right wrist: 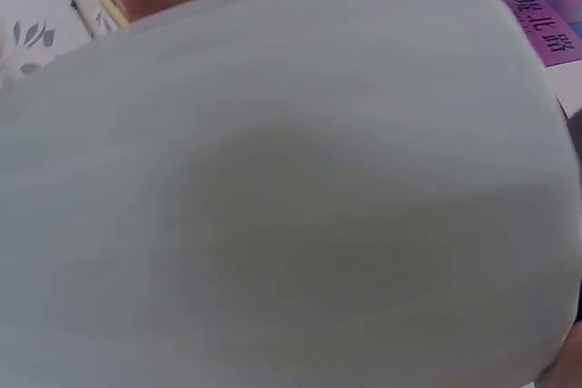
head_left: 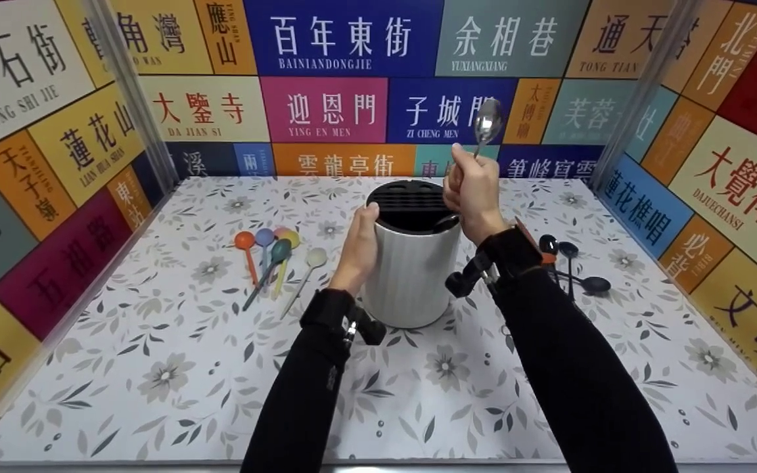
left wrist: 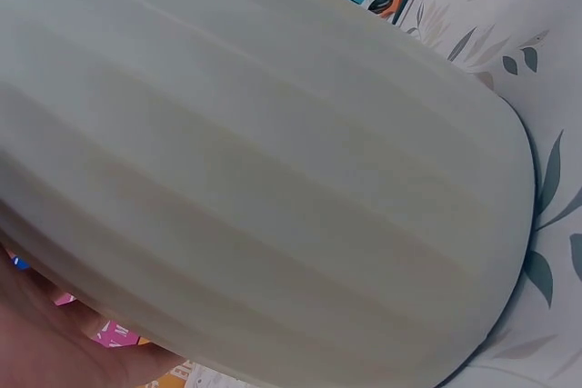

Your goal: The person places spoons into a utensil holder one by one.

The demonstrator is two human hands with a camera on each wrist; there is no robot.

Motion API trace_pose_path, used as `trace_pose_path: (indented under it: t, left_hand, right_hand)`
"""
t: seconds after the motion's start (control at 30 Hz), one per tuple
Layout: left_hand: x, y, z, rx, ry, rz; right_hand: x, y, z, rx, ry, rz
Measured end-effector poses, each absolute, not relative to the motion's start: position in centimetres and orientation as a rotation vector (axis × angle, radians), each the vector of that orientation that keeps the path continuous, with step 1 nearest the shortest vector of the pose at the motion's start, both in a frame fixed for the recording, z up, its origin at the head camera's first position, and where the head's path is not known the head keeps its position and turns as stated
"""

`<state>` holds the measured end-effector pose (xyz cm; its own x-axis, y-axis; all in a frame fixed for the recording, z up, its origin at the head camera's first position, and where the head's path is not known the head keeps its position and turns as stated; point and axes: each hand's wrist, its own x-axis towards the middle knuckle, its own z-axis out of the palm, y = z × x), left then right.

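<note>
A white ribbed utensil holder (head_left: 408, 276) with a black slotted top (head_left: 405, 197) stands mid-table. My left hand (head_left: 357, 246) grips its left side, thumb near the rim. In the left wrist view, the same hand (left wrist: 64, 338) lies along the holder's wall (left wrist: 273, 170). My right hand (head_left: 474, 190) holds a metal spoon (head_left: 487, 121) bowl up, above the right rim; the lower handle is hidden by the fingers. A dark, shiny rounded piece (head_left: 445, 224) shows at the rim below that hand. The holder's wall (right wrist: 300, 188) fills most of the right wrist view.
Left of the holder lie several coloured spoons, including an orange one (head_left: 245, 242), a dark green one (head_left: 280, 251) and a cream one (head_left: 315, 259). On the right are several black spoons (head_left: 595, 284), partly behind the right forearm. Printed panels (head_left: 345, 39) wall the table's back and sides.
</note>
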<state>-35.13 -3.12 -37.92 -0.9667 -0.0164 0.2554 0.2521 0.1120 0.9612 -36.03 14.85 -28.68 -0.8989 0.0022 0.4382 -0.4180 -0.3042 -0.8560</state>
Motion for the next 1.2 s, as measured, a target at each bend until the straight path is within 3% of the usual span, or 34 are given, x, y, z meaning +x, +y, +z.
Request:
trace_pose_path:
  t: [1.2]
  left_hand:
    - [-35.2,-3.1,-37.9,-0.223,-2.198,-1.947]
  right_hand:
    - [-36.6,16.3,-30.3,0.307,-1.983,1.859]
